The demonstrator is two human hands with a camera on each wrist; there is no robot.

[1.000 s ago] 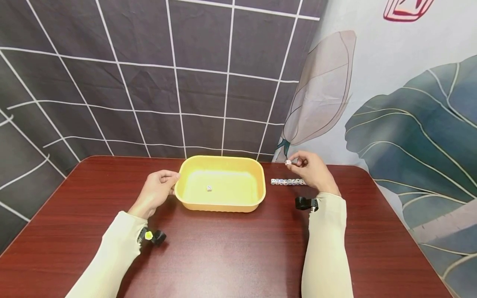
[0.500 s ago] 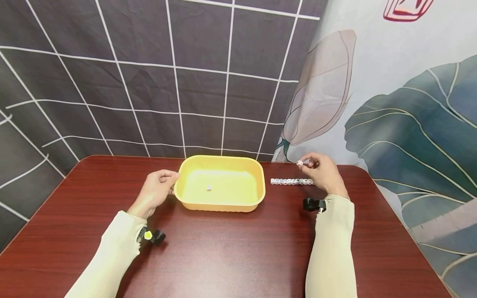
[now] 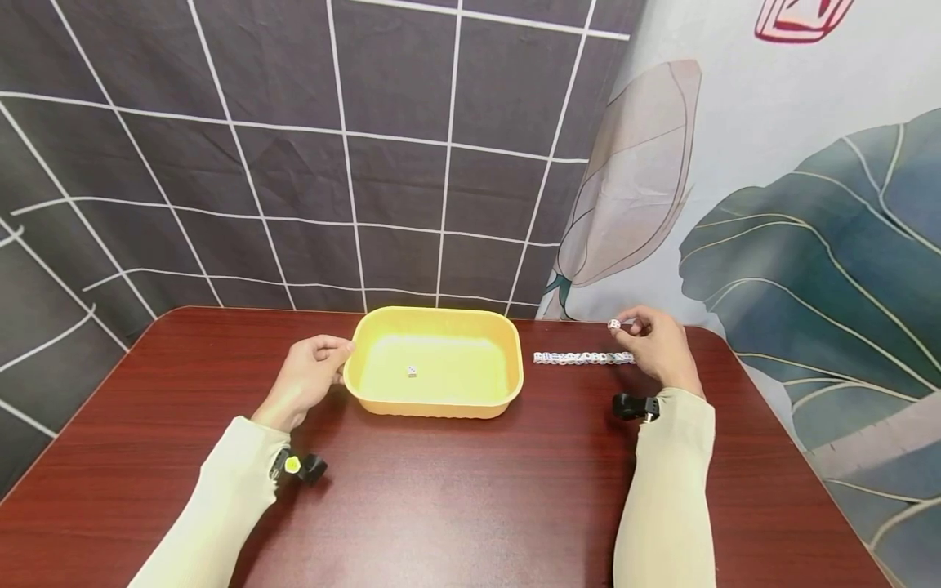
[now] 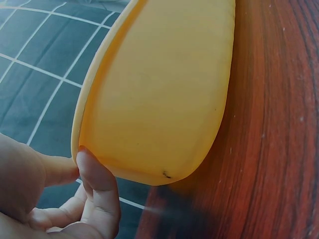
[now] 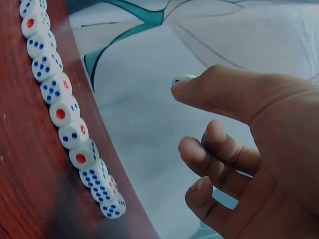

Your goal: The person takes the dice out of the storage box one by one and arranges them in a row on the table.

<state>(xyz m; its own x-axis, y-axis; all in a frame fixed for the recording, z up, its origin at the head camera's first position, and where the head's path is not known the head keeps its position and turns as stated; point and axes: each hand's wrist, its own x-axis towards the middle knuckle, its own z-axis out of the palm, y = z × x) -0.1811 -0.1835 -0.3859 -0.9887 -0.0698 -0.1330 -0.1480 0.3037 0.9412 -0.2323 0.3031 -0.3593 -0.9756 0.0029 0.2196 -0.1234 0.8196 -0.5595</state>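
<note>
My left hand [image 3: 312, 373] pinches the left rim of a yellow plastic basin [image 3: 434, 410], thumb and finger on either side of the wall in the left wrist view. One white die [image 3: 412, 371] lies on the basin's floor, left of its middle. Above the table's back right part, my right hand [image 3: 662, 347] pinches another die [image 3: 613, 324] between thumb and finger. Mostly hidden by the thumb in the right wrist view, the held die [image 5: 182, 78] shows only its top edge. Below that hand, a straight row of dice [image 3: 581, 358] touches end to end, with blue and red pips.
The dark red wooden table [image 3: 441, 498] runs back to a grey gridded cloth [image 3: 294, 180] and a leaf-printed curtain [image 3: 809, 245]. The row of dice lies between the basin and the right hand, near the back edge.
My right hand has moved rightward along the row with the die in its fingers, uncovering more of the row's right end. My left hand and the basin stay put.
</note>
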